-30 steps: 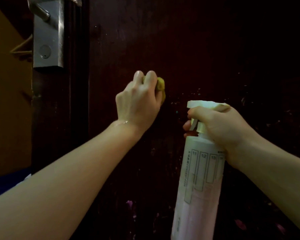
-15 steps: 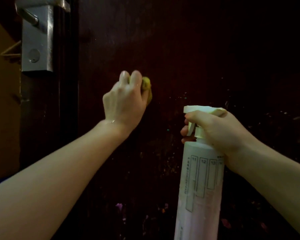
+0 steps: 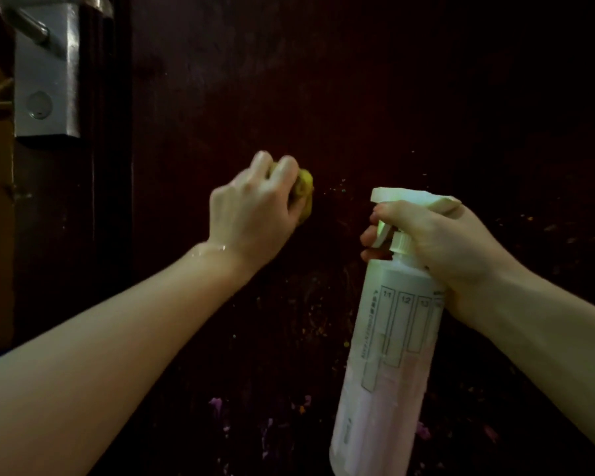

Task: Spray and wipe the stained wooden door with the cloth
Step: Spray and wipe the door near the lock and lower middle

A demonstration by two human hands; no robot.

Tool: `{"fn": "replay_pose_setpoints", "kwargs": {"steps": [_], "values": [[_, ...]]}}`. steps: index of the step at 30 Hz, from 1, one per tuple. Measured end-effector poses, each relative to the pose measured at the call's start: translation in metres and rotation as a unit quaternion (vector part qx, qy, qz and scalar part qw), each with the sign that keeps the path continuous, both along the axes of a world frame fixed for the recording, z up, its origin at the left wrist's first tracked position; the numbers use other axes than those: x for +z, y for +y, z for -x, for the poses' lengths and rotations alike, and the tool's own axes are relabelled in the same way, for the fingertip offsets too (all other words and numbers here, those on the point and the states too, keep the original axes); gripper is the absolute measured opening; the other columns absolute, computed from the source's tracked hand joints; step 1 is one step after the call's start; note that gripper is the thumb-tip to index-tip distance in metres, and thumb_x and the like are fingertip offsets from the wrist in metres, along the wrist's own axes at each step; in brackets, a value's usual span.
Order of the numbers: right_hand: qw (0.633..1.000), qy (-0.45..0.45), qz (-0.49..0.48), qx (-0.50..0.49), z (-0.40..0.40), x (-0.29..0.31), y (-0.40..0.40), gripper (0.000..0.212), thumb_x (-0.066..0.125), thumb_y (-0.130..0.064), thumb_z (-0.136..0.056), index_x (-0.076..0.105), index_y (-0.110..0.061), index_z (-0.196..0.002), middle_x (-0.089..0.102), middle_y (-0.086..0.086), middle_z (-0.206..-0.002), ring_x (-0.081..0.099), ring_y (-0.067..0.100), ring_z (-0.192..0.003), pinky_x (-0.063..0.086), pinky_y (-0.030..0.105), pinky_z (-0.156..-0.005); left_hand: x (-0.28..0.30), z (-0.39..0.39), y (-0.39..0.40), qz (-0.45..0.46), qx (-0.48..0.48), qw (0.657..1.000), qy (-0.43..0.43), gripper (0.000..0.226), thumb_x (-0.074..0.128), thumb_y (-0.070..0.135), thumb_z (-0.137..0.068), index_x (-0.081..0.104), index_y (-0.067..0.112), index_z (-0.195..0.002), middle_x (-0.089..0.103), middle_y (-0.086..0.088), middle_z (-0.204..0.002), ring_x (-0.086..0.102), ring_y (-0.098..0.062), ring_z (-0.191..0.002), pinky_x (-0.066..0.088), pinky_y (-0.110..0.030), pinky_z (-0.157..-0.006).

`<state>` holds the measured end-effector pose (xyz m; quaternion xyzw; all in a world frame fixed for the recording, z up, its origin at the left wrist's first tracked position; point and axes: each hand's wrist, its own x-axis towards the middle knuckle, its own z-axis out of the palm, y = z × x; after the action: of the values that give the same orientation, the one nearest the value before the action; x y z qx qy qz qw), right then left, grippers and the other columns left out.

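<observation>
The left hand is curled around a bunched yellow cloth and presses it against the dark wooden door, roughly at mid-height of the view; only the cloth's right edge shows past the fingers. A wet sheen lies across the left wrist. Small pale and coloured specks dot the door just to the right of the cloth, and more stains, purple and yellowish, are scattered lower down and toward the right side.

The right hand grips the neck of a white spray bottle, held upright just in front of the door, with the forefinger lying along the sprayer head and the other fingers wrapped under the trigger. The nozzle points left, toward the door surface beside the cloth. The bottle carries numbered boxes printed on its label.

At the upper left a metal lock plate with a lever handle sits on the door's edge.
</observation>
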<state>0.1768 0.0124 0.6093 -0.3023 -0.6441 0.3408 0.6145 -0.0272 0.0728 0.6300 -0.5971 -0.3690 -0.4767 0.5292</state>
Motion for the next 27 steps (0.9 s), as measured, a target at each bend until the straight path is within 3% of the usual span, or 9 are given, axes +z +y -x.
{"fn": "replay_pose_setpoints", "kwargs": {"steps": [4,10,15,19,21,25,27], "values": [[0.999,-0.01,-0.011,-0.032,0.001,0.002,0.004,0.011,0.063,-0.018,-0.09,0.066,-0.008,-0.089,0.069,0.002,-0.066,0.068,0.023,-0.067,0.057,0.041,-0.069,0.018,-0.009,0.01,-0.033,-0.005,0.998,-0.061,0.027,0.052,0.036,-0.097,0.057,0.01,-0.094,0.055,-0.005,-0.084,0.042,-0.011,-0.058,0.03,-0.023,-0.048],[1.0,-0.004,0.021,0.015,-0.01,-0.002,0.001,0.012,0.061,-0.017,-0.091,0.064,-0.008,-0.084,0.066,0.003,-0.063,0.066,0.02,-0.064,0.057,0.03,-0.06,0.012,-0.014,0.006,-0.039,-0.008,0.999,-0.027,0.026,0.054,0.036,-0.095,0.057,0.011,-0.093,0.056,-0.005,-0.084,0.044,-0.011,-0.057,0.031,-0.023,-0.046],[1.0,-0.018,0.017,-0.006,-0.017,-0.006,-0.001,0.019,0.062,-0.023,-0.091,0.066,-0.009,-0.104,0.074,0.002,-0.075,0.073,0.02,-0.074,0.057,0.024,-0.055,-0.049,-0.033,0.001,0.027,-0.013,0.993,0.111,0.025,0.05,0.038,-0.089,0.055,0.015,-0.099,0.056,-0.009,-0.09,0.055,-0.021,-0.063,0.03,-0.024,-0.048],[0.999,-0.021,0.023,-0.023,-0.024,-0.011,-0.003,0.015,0.061,-0.019,-0.09,0.066,-0.007,-0.098,0.072,0.003,-0.069,0.068,0.022,-0.066,0.054,0.031,-0.059,-0.059,-0.028,-0.001,0.039,-0.001,0.981,0.192,0.023,0.047,0.036,-0.095,0.053,0.014,-0.097,0.056,-0.007,-0.086,0.053,-0.018,-0.059,0.028,-0.024,-0.049],[0.999,-0.021,0.03,-0.033,-0.026,-0.012,-0.003,0.01,0.061,-0.015,-0.09,0.065,-0.007,-0.086,0.069,0.004,-0.064,0.065,0.023,-0.064,0.052,0.034,-0.061,-0.03,-0.028,-0.002,0.02,0.008,0.99,0.136,0.025,0.046,0.037,-0.093,0.052,0.013,-0.099,0.057,-0.01,-0.089,0.057,-0.023,-0.061,0.03,-0.025,-0.049],[0.998,0.002,0.048,-0.034,-0.03,-0.015,-0.001,0.011,0.06,-0.011,-0.088,0.062,-0.008,-0.077,0.059,0.007,-0.06,0.058,0.026,-0.063,0.05,0.038,-0.064,0.026,-0.042,0.001,-0.028,-0.004,0.997,-0.078,0.027,0.051,0.035,-0.095,0.056,0.009,-0.101,0.058,-0.01,-0.092,0.061,-0.027,-0.066,0.036,-0.028,-0.047],[0.998,0.022,0.057,-0.016,-0.034,-0.014,-0.002,0.009,0.061,-0.011,-0.089,0.061,-0.008,-0.081,0.057,0.006,-0.06,0.058,0.021,-0.058,0.051,0.033,-0.059,0.021,-0.06,0.006,-0.03,-0.01,0.997,-0.069,0.025,0.054,0.034,-0.092,0.056,0.011,-0.101,0.058,-0.009,-0.093,0.062,-0.027,-0.069,0.038,-0.029,-0.048]]}}
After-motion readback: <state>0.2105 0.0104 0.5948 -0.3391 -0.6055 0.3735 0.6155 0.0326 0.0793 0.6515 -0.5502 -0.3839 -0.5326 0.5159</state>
